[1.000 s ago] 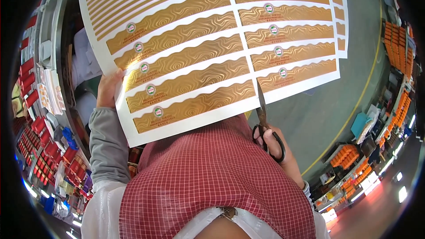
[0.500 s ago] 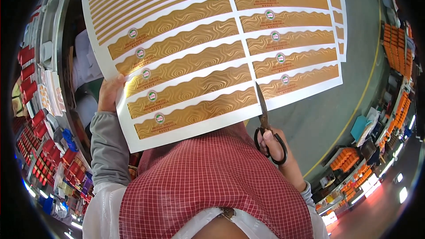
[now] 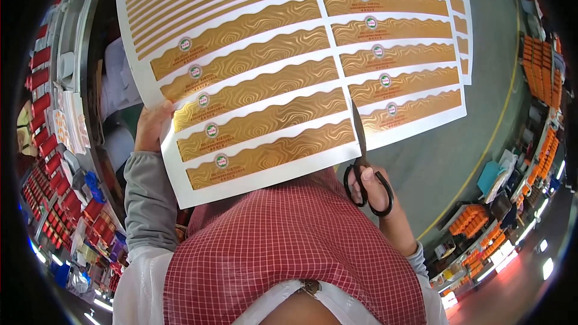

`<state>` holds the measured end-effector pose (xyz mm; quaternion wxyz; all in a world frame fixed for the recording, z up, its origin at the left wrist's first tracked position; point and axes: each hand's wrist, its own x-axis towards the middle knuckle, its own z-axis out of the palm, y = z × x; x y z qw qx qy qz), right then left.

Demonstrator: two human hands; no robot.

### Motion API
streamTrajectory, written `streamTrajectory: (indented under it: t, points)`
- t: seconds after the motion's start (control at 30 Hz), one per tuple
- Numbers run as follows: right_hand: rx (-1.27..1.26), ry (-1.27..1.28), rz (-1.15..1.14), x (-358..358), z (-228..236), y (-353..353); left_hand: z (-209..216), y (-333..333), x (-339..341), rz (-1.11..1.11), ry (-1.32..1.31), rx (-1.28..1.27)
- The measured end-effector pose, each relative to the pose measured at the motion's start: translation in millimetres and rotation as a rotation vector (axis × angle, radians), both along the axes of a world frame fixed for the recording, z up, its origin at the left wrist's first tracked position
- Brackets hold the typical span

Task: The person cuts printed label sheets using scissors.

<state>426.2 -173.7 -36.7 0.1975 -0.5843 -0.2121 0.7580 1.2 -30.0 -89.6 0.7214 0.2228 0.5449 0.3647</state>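
Note:
A large white sheet (image 3: pixel 271 176) printed with wavy-edged gold label strips spreads out before me. At its left edge, my left hand (image 3: pixel 155 125) is closed on the paper, thumb on top, and the paper bends and shines there. My right hand (image 3: pixel 376 188) grips black-handled scissors (image 3: pixel 360 157), its fingers through the loops. Their dark blade points away from me, along the white gap between two columns of strips. A slit runs from the sheet's near edge up to the blade. The lower blade is hidden under the paper. Behind the upper right corner another printed sheet (image 3: pixel 468 66) shows.
Beside me on the left runs a metal-edged bench (image 3: pixel 84 54) with white pieces and red items (image 3: pixel 40 105). Orange stacks (image 3: pixel 536 66) and a teal box (image 3: pixel 490 177) stand to the right. A yellow line (image 3: pixel 475 183) crosses the green floor.
The scissors have moved slightly further up the white gap, and the slit is longer. The sheet and my left hand have shifted a little to the right.

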Motion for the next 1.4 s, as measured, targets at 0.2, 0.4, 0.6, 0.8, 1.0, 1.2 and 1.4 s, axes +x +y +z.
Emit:
streamTrajectory:
  t: [0.2,0.4,0.6,0.8,1.0,1.2,1.4]
  points:
    - [-0.006,0.071,-0.036,3.2,-9.7,-6.1,-1.0,-1.6,-4.9,0.006,0.036,0.01]
    - [0.132,0.132,-0.055,4.5,-17.7,12.4,1.1,-0.5,-0.4,-0.012,0.044,0.04]
    - [-0.028,0.092,-0.026,3.0,-9.6,7.0,1.1,-3.5,-2.2,0.022,-0.021,0.031]
    - [0.079,0.117,-0.07,10.6,-15.9,-3.3,8.5,0.6,2.8,0.006,-0.014,0.039]
    - [0.012,0.193,0.082,34.2,3.4,6.7,8.7,2.2,-1.9,-0.017,0.001,0.035]
    - [0.057,0.217,0.083,24.4,-15.5,23.6,9.0,3.2,1.7,-0.01,-0.05,0.04]
    - [0.03,0.183,0.084,15.8,-13.6,32.2,8.8,1.1,4.0,-0.009,-0.085,0.051]
